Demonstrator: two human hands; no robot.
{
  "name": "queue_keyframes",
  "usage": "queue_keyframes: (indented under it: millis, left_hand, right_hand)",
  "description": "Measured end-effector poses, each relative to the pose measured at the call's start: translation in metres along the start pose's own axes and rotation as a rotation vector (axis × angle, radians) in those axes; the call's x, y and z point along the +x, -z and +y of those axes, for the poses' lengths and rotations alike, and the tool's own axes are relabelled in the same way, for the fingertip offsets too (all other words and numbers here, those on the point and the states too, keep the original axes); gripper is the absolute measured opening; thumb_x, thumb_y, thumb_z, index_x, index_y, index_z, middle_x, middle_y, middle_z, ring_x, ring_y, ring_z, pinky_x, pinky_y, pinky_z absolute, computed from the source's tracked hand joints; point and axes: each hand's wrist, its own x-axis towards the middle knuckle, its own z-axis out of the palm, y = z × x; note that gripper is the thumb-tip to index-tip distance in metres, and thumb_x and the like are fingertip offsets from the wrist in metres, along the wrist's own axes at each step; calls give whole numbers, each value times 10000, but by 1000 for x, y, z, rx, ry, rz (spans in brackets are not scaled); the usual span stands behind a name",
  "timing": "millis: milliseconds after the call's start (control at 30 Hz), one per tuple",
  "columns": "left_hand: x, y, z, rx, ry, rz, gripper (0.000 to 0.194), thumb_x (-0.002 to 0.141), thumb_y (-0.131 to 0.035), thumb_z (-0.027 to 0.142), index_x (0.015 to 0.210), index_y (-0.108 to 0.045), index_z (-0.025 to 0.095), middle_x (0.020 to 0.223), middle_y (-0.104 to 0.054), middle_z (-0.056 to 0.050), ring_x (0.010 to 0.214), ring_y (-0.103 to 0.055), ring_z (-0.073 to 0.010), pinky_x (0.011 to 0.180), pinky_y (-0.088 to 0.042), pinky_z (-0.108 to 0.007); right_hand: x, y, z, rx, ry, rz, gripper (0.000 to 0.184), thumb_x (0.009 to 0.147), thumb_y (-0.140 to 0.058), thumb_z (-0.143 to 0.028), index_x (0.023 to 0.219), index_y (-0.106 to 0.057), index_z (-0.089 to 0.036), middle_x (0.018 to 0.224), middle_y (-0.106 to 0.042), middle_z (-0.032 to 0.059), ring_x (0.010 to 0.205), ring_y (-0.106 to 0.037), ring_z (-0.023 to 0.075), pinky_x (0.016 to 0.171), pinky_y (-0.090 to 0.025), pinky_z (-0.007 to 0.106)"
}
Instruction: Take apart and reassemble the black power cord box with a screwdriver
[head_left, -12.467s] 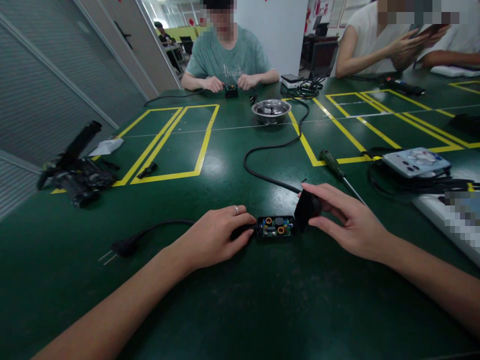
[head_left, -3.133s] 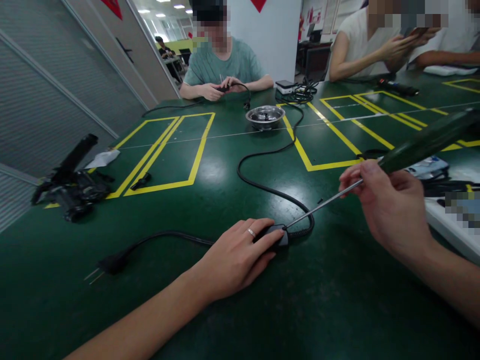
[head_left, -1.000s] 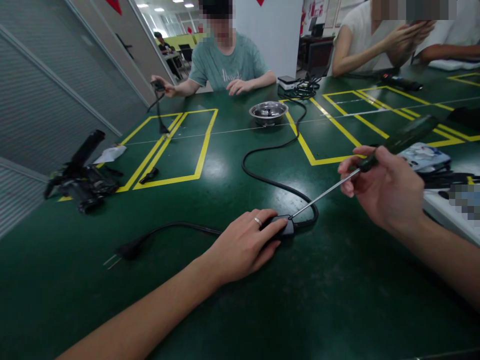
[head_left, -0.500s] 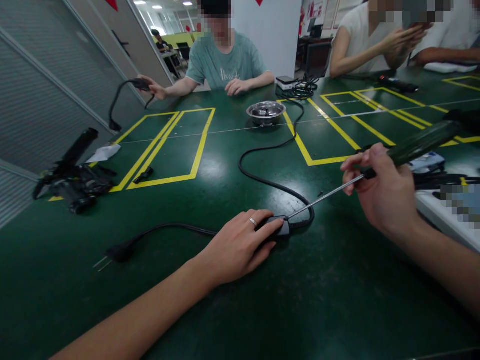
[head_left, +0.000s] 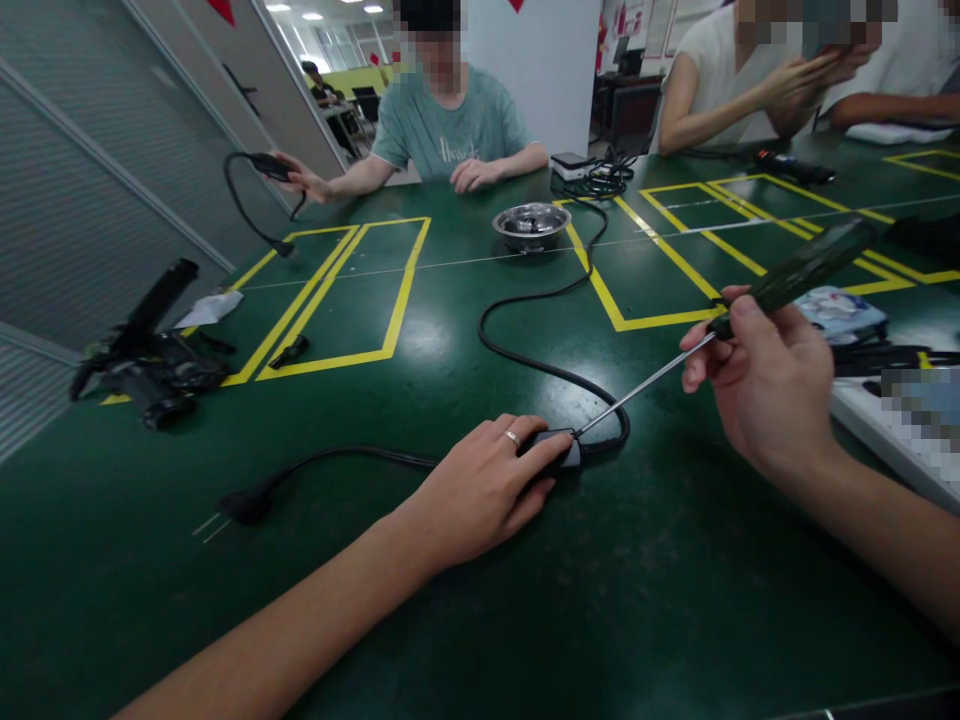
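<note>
My left hand (head_left: 487,485), wearing a ring, is closed over a black box on a power cord (head_left: 566,452) and presses it against the green table (head_left: 637,600). A two-pin plug (head_left: 244,505) lies to the left at the cord's end. In my right hand (head_left: 776,385) is a screwdriver (head_left: 649,382) with a dark, thick handle (head_left: 814,262), held between thumb and fingers. Its thin metal shaft slants down left, and the tip touches the box's right end beside my left fingertips. What the tip meets there is too small to make out.
A metal bowl (head_left: 531,226) with small parts stands beyond the cord. Black gear (head_left: 154,360) lies at the left. A white-edged device (head_left: 900,420) and a blue packet (head_left: 844,312) are at the right. Across the table, a person in a green shirt (head_left: 457,125) holds another cord.
The screwdriver's handle has shifted left and lower in my right hand, while the tip stays on the box. Across the table, the dangling cord has swung right.
</note>
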Motion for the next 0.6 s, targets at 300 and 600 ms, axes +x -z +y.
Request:
queue_keyframes:
  millis: [300, 600]
  left_hand:
    - [-2, -4, -3, 46, -24, 34, 466, 949, -457, 254, 1409, -385, 233, 1340, -468, -129, 1094, -521, -269, 896, -487, -461]
    - [-21, 11, -22, 123, 17, 97, 516, 937, -509, 418, 1380, -412, 173, 1350, -489, -153, 1129, -547, -288, 945, -486, -485]
  right_hand:
    - [26, 15, 1, -56, 278, 259, 180, 840, -551, -301, 983, -542, -191, 516, -537, -58, 365, -476, 120, 300, -366, 229]
    - [24, 13, -1, -268, 569, 334, 128, 887, -552, -256, 1005, -566, -209, 671, -538, -43, 497, -559, 91, 362, -408, 184]
